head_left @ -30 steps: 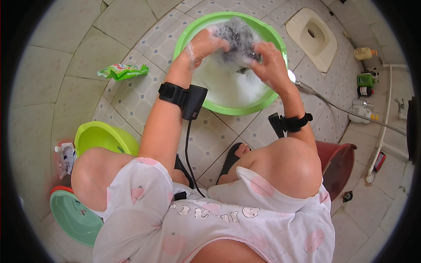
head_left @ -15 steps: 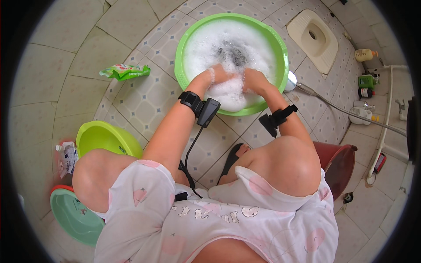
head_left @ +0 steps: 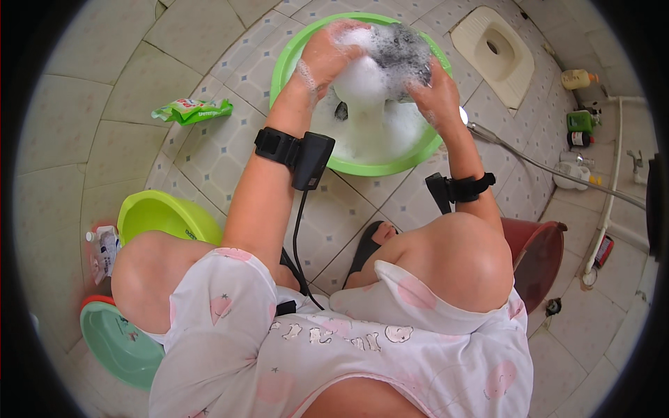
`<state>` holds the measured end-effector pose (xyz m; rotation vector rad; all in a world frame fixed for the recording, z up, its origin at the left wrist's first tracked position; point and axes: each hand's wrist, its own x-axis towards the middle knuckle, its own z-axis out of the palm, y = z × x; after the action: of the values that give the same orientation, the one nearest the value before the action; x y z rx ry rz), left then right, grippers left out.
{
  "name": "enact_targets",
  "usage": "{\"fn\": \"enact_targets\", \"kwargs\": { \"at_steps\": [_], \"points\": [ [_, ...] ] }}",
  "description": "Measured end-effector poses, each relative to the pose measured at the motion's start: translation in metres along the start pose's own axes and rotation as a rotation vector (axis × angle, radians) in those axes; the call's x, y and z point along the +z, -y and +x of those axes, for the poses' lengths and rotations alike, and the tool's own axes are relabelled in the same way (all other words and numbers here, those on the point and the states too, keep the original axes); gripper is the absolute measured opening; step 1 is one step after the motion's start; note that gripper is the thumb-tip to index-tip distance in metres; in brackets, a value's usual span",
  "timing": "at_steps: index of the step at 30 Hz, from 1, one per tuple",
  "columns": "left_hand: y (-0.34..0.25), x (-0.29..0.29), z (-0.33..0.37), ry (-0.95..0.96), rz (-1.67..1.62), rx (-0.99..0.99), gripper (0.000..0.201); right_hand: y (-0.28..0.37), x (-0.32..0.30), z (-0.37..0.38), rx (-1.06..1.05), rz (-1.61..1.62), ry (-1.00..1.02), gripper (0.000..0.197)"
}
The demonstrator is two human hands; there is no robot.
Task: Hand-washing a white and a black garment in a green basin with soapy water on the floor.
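A dark grey, soaked cloth (head_left: 403,56) covered in suds is raised above the green basin (head_left: 376,169). My left hand (head_left: 326,59) grips its left side, with white foam over the fingers. Its right side is in my right hand (head_left: 436,96), the fingers curled round it. Thick foam (head_left: 390,143) fills the basin below, and a sudsy stream hangs down from the cloth. A small dark patch (head_left: 341,110) shows through the foam under my left hand. What kind of garment the cloth is cannot be made out.
A green detergent bag (head_left: 194,111) lies on the tiles at left. The shower head's hose (head_left: 516,145) runs right from the basin. A squat toilet (head_left: 496,59) is at far right, bottles (head_left: 580,122) along the wall. Nearer me are a lime basin (head_left: 167,212), a teal basin (head_left: 122,345) and a red bucket (head_left: 536,258).
Both hands have come up out of the foam and moved apart, lifting the dark cloth between them. The basin appears slightly higher and further left in view.
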<state>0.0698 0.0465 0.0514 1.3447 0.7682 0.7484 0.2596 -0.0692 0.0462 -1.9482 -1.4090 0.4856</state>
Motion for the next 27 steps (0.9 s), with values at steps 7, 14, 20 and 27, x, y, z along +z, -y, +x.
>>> {"fn": "enact_targets", "kwargs": {
  "at_steps": [7, 14, 20, 27],
  "points": [
    [0.021, -0.011, 0.002, -0.031, 0.313, -0.016, 0.040, -0.013, 0.010, -0.014, -0.007, -0.086, 0.162, 0.034],
    [0.079, -0.019, 0.010, 0.231, 0.850, -0.058, 0.068, -0.026, 0.035, -0.015, -0.083, -0.157, 0.230, 0.037],
    [0.082, -0.006, -0.003, 0.412, 1.064, -0.240, 0.077, -0.015, 0.040, -0.025, -0.164, -0.295, 0.517, 0.039],
    [0.045, 0.013, 0.022, 0.027, 1.285, -0.186, 0.079, -0.027, 0.043, -0.022, -0.133, -0.228, 0.841, 0.035]
  ]
}}
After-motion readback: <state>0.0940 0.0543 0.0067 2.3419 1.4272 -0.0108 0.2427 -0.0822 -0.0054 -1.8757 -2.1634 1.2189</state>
